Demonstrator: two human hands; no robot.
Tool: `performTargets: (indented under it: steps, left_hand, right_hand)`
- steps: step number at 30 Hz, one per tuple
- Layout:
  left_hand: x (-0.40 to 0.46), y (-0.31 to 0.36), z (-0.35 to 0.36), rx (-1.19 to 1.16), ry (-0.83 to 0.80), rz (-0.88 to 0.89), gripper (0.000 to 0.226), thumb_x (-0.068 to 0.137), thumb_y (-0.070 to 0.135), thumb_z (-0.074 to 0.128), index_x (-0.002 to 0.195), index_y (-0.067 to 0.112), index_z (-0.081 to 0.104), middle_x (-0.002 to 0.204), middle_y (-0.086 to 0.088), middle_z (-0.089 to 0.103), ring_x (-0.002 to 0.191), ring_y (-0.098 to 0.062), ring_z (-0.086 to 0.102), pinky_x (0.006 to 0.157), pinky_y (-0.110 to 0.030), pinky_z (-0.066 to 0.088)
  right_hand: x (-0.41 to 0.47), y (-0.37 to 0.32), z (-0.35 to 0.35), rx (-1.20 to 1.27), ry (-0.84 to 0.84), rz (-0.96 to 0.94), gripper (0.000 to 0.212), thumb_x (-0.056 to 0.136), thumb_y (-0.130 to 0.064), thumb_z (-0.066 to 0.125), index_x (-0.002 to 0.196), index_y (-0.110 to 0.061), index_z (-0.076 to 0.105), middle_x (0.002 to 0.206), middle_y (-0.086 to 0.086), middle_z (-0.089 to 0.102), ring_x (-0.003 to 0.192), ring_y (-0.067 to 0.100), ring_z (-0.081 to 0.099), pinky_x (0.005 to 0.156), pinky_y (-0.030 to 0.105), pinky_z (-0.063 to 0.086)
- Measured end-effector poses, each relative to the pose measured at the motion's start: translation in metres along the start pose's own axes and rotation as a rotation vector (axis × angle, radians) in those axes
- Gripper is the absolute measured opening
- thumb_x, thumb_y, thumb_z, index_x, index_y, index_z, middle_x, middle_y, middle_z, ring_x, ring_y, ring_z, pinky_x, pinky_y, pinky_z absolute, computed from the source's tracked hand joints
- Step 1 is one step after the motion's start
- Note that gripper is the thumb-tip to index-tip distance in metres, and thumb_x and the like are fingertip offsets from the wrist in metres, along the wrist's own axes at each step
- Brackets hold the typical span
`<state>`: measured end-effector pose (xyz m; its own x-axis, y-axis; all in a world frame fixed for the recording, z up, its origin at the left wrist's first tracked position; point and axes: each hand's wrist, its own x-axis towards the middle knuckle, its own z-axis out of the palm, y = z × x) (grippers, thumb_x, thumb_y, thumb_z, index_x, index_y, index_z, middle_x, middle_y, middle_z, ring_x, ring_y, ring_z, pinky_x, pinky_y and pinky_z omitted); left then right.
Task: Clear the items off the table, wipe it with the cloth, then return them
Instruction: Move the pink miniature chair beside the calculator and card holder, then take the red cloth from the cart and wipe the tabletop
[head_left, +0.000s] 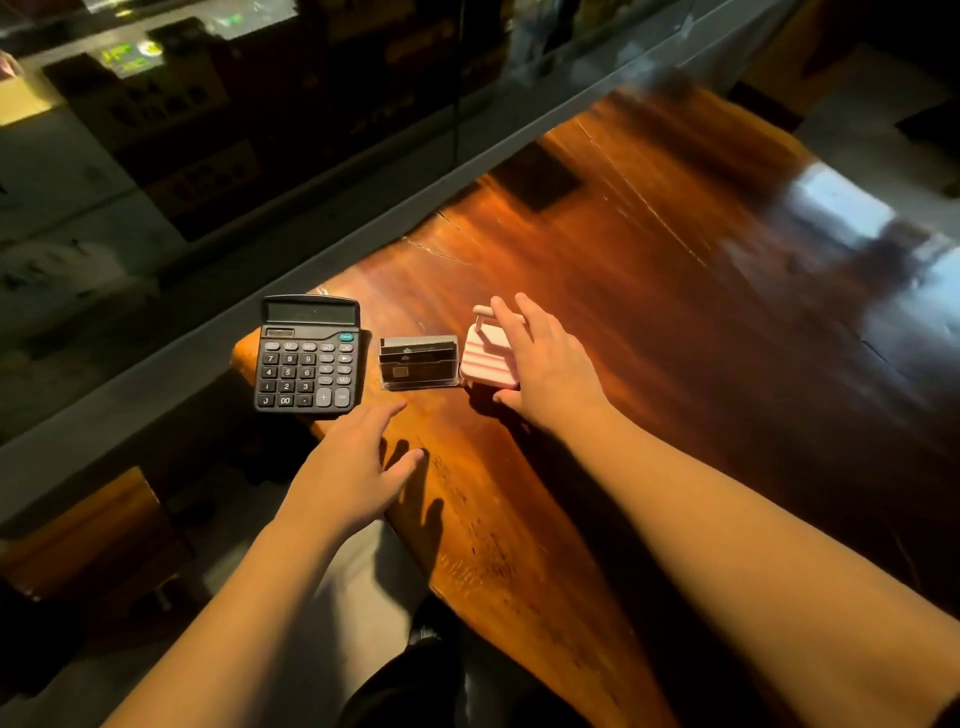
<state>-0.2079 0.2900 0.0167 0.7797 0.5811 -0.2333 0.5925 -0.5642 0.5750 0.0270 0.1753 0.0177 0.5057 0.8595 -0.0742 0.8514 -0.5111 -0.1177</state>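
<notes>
Three items stand in a row at the left end of the glossy wooden table (649, 291). A black calculator (306, 356) lies at the corner, partly over the edge. Beside it is a clear card holder (418, 362) with dark cards. To its right stands a small pink suitcase-shaped box (485, 358) with a raised handle. My right hand (545, 364) is wrapped around the pink box, fingers by the handle and thumb at its lower side. With its fingers spread and nothing in them, my left hand (358, 462) hovers over the table edge just below the calculator and card holder.
A grey ledge (291, 291) with glass above it runs diagonally along the table's far-left side. A dark square patch (540, 179) shows on the table near the ledge. Bright window glare covers the table's right part. My legs are below the near edge. No cloth is in view.
</notes>
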Motion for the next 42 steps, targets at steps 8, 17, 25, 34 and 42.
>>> performTargets:
  steps: [8,17,25,34,42]
  left_hand:
    - [0.016,0.019,-0.005,-0.008,-0.013,0.134,0.069,0.089,0.047,0.068,0.149,0.028,0.041,0.147,0.002,0.051,0.135,-0.017,0.045,0.109,-0.037,0.037]
    - [0.036,0.061,-0.005,0.037,-0.097,0.322,0.073,0.086,0.054,0.068,0.149,0.032,0.037,0.145,0.003,0.051,0.133,-0.020,0.046,0.106,-0.045,0.044]
    - [0.033,0.136,0.021,0.051,-0.170,0.508,0.074,0.084,0.045,0.075,0.146,0.020,0.046,0.140,-0.005,0.057,0.126,-0.023,0.053,0.103,-0.038,0.044]
    - [-0.041,0.263,0.077,0.134,-0.303,0.748,0.073,0.086,0.051,0.070,0.149,0.028,0.041,0.146,-0.002,0.052,0.132,-0.023,0.050,0.105,-0.043,0.046]
    - [-0.167,0.359,0.131,0.168,-0.410,0.882,0.075,0.084,0.050,0.071,0.149,0.030,0.040,0.147,-0.005,0.051,0.131,-0.025,0.052,0.101,-0.044,0.049]
  right_hand:
    - [-0.030,0.008,-0.015,0.028,0.036,0.047,0.119,0.072,-0.056,0.085,0.158,-0.029,0.007,0.164,0.009,0.026,0.145,0.033,0.033,0.110,0.049,0.041]
    - [-0.095,0.026,-0.041,0.149,0.022,0.237,0.111,0.077,-0.066,0.074,0.158,-0.036,0.005,0.167,0.001,0.018,0.151,0.028,0.023,0.114,0.047,0.033]
    - [-0.188,0.058,-0.071,0.229,0.041,0.455,0.098,0.081,-0.069,0.066,0.157,-0.037,0.012,0.166,-0.004,0.022,0.149,0.021,0.025,0.112,0.051,0.036]
    - [-0.361,0.089,-0.101,0.290,0.190,0.735,0.075,0.093,-0.058,0.057,0.156,-0.038,0.022,0.162,-0.006,0.030,0.147,0.020,0.029,0.113,0.047,0.037]
    - [-0.543,0.087,-0.120,0.255,0.359,0.931,0.077,0.093,-0.056,0.057,0.157,-0.033,0.021,0.162,-0.002,0.030,0.146,0.021,0.029,0.111,0.042,0.036]
